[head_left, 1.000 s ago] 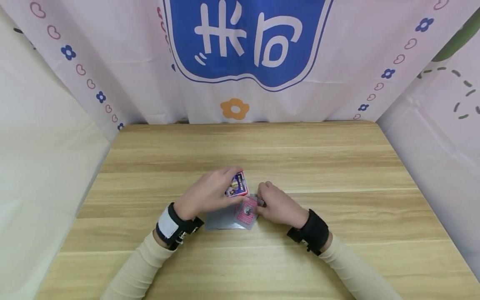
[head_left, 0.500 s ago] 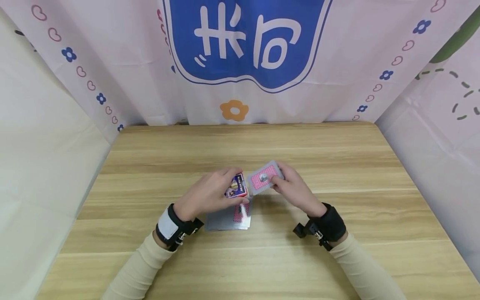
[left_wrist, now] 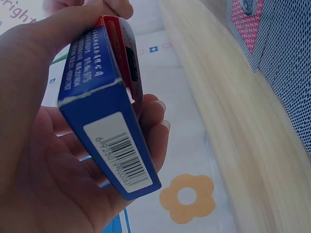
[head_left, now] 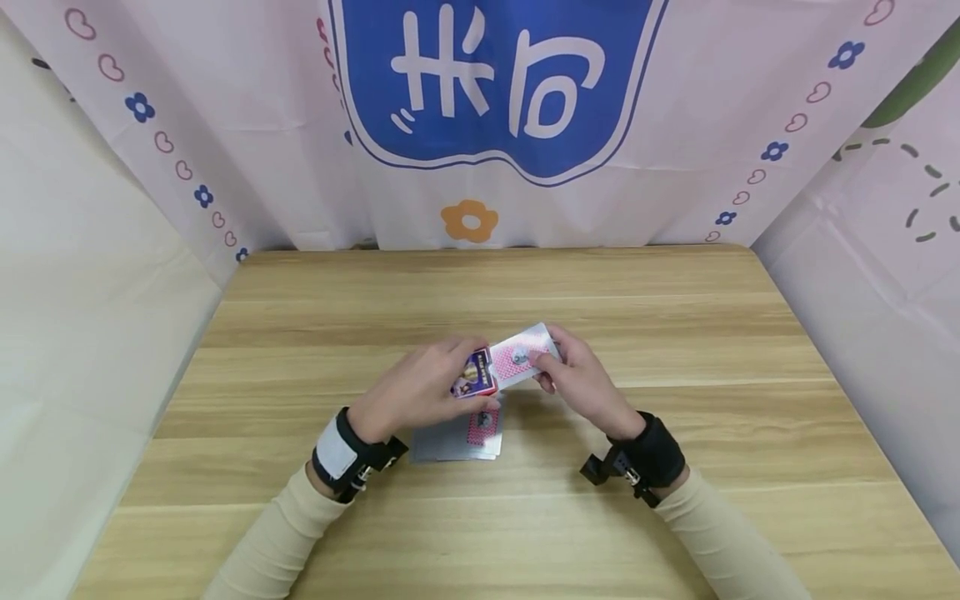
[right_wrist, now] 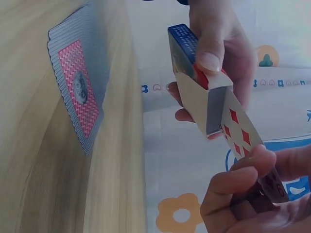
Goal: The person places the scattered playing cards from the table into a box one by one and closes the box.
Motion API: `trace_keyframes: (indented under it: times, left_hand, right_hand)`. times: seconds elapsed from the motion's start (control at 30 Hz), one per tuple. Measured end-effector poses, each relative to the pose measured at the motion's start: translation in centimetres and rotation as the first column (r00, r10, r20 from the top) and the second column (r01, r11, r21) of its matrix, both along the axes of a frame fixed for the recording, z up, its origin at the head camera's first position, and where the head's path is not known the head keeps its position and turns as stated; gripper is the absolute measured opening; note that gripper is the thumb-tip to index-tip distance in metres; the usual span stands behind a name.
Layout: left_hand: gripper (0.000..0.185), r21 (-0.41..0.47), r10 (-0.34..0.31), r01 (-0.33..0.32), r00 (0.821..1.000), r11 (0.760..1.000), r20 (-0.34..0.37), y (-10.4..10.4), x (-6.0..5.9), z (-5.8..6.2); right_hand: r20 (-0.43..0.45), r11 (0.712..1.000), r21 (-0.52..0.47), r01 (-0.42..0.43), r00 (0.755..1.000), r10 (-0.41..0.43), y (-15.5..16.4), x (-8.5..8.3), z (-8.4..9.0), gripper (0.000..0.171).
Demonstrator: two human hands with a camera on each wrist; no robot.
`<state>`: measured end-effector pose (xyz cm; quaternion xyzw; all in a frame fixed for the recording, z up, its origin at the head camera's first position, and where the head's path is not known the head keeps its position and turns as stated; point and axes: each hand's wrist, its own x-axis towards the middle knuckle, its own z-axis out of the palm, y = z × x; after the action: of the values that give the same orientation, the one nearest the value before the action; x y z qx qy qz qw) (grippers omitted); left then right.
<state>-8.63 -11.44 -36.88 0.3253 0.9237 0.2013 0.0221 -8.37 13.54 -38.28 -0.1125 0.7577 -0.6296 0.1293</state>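
The left hand (head_left: pixel 420 385) grips a blue and red card box (head_left: pixel 477 375), fingers curled around it, held above the counter (head_left: pixel 675 333). The right hand (head_left: pixel 581 382) pinches a playing card (head_left: pixel 521 356) by its right end, pink patterned back facing up. The card's left end meets the box at its right side. Directly below the two hands, a small pile of face-down cards (head_left: pixel 461 437) lies flat on the counter, just beside the left wrist. Both wrists carry black straps, and both forearms wear cream sleeves. A curtain with a blue emblem hangs beyond the hands.
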Motion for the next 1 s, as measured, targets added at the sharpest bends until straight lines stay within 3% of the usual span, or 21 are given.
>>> trace_keyframes:
  times: [0.13, 0.23, 0.37, 0.43, 0.57, 0.63, 0.7, 0.83, 1.0]
  left_hand:
    - [0.076, -0.006, 0.004, -0.004, 1.0, 1.0, 0.005, 0.0, 0.0, 0.1]
    - [0.077, -0.009, 0.009, -0.009, 1.0, 1.0, 0.009, 0.0, 0.0, 0.2]
    - [0.079, -0.004, 0.004, -0.004, 1.0, 1.0, -0.004, -0.1, 0.0, 0.1]
    - [0.078, -0.001, 0.001, -0.001, 1.0, 1.0, -0.018, -0.1, -0.1, 0.0]
    - [0.077, 0.013, -0.004, 0.005, 0.999, 1.0, -0.035, -0.2, -0.2, -0.1]
    - [0.076, 0.019, -0.011, 0.011, 0.999, 1.0, -0.042, -0.2, -0.2, -0.2]
    - [0.074, 0.024, -0.021, 0.022, 0.998, 0.999, -0.056, -0.3, -0.1, -0.2]
    - [0.072, 0.027, -0.039, 0.041, 0.995, 0.999, -0.09, -0.3, -0.1, -0.3]
    - [0.072, 0.027, -0.037, 0.04, 0.995, 0.999, -0.088, -0.3, -0.1, -0.3]
  right_hand:
    - [-0.044, 0.999, 0.037, -0.029, 0.999, 0.03, -0.3, 0.3, -0.3, 0.027]
    - [-0.071, 0.986, 0.103, -0.13, 0.988, 0.137, -0.4, 0.5, -0.5, 0.03]
    - [-0.068, 0.924, 0.238, -0.3, 0.943, 0.324, -0.4, 0.8, -0.5, 0.035]
    - [-0.054, 0.9, 0.277, -0.336, 0.93, 0.364, -0.4, 0.9, -0.4, 0.04]
    - [-0.06, 0.912, 0.294, -0.286, 0.947, 0.317, -0.5, 1.1, -0.5, 0.055]
    - [-0.083, 0.907, 0.315, -0.279, 0.944, 0.319, -0.7, 1.3, -0.5, 0.055]
    - [-0.122, 0.883, 0.366, -0.295, 0.925, 0.36, -0.9, 1.5, -0.5, 0.054]
    - [-0.188, 0.798, 0.509, -0.323, 0.863, 0.469, -1.4, 2.1, -0.4, 0.065]
    - [-0.224, 0.736, 0.621, -0.269, 0.839, 0.495, -1.8, 2.7, -0.4, 0.079]
